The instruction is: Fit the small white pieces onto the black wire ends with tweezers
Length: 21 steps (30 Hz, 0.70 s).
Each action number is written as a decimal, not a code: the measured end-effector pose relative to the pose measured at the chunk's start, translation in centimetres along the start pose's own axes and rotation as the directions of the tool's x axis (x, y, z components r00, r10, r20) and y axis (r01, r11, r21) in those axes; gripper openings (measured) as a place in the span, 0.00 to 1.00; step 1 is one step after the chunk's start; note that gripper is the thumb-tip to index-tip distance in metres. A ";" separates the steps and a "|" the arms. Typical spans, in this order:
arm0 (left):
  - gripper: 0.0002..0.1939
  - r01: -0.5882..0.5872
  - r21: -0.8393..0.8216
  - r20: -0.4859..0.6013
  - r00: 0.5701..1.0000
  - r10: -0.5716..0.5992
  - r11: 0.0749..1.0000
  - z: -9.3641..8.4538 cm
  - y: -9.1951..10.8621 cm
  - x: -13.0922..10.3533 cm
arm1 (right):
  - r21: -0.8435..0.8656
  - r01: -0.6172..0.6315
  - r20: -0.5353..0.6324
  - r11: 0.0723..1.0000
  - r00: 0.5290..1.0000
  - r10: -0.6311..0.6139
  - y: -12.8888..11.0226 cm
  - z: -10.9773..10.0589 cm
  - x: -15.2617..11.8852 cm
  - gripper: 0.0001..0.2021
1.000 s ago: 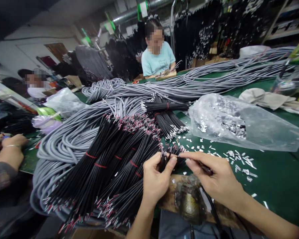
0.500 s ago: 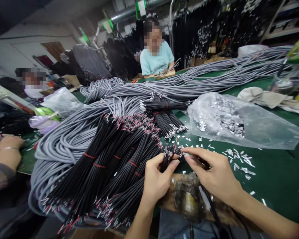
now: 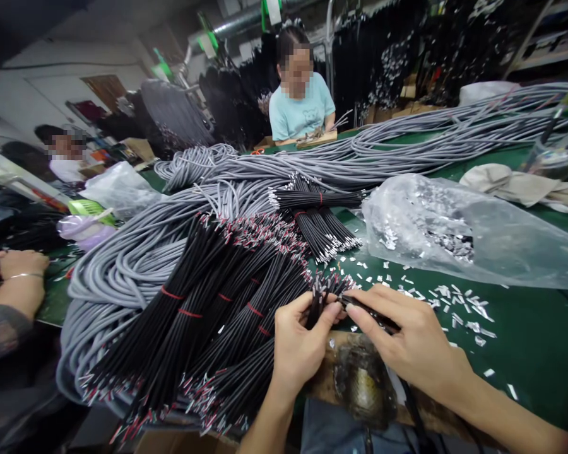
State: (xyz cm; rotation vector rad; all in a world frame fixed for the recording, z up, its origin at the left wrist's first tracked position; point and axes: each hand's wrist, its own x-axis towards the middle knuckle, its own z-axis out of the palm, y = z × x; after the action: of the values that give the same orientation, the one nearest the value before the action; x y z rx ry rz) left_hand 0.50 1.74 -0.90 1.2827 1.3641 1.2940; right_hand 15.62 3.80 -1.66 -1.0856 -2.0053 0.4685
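Note:
My left hand [image 3: 297, 347] is closed around a small bunch of black cables [image 3: 316, 304], whose stripped ends point up past my fingers. Close beside it, my right hand [image 3: 411, 328] pinches more black cable [image 3: 378, 315] between thumb and fingers; black lengths also hang below the palm. The fingertips of both hands nearly meet at the cable ends, and the exact contact is too small to make out. Just below them, a dark, crusted tool with a brass-coloured face [image 3: 365, 384] sits on a wooden board [image 3: 319, 381]. Bundles of black cable [image 3: 208, 315] tied with red bands lie at left.
Thick coils of grey cable [image 3: 118, 277] run across the green table [image 3: 539, 340]. A clear bag [image 3: 511, 246] of foil scraps lies at right, with loose silvery bits [image 3: 464, 302] nearby. A co-worker [image 3: 303, 107] sits opposite; another person's hand [image 3: 23, 268] is at far left.
My fingertips have shifted slightly at the cable ends, the right ones a little lower. The whole view has drifted slightly. Both hands keep their hold.

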 end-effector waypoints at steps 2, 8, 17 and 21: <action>0.05 0.012 -0.009 -0.019 1.000 -0.012 1.000 0.0 0.0 0.0 | 0.037 0.006 0.004 0.999 1.000 -0.006 -0.1 -0.1 0.0 0.09; 0.05 0.031 0.025 -0.084 0.996 -0.029 0.999 0.0 -0.3 -0.1 | 0.061 -0.003 0.011 0.998 1.000 0.002 -0.2 -0.2 0.1 0.08; 0.05 0.049 -0.015 -0.081 0.995 -0.050 0.999 -0.1 -0.1 0.0 | 0.077 -0.014 0.031 0.997 0.999 0.012 -0.2 -0.5 0.1 0.07; 0.05 0.069 -0.080 0.001 0.998 -0.069 0.994 -0.3 -0.1 0.1 | 0.051 -0.021 0.028 0.998 0.999 0.019 -0.2 -0.6 0.2 0.07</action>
State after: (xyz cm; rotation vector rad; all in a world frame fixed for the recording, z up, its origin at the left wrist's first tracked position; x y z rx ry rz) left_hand 0.16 1.75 -0.92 1.1704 1.3326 1.2895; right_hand 15.92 3.82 -1.02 -1.0742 -1.9967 0.5448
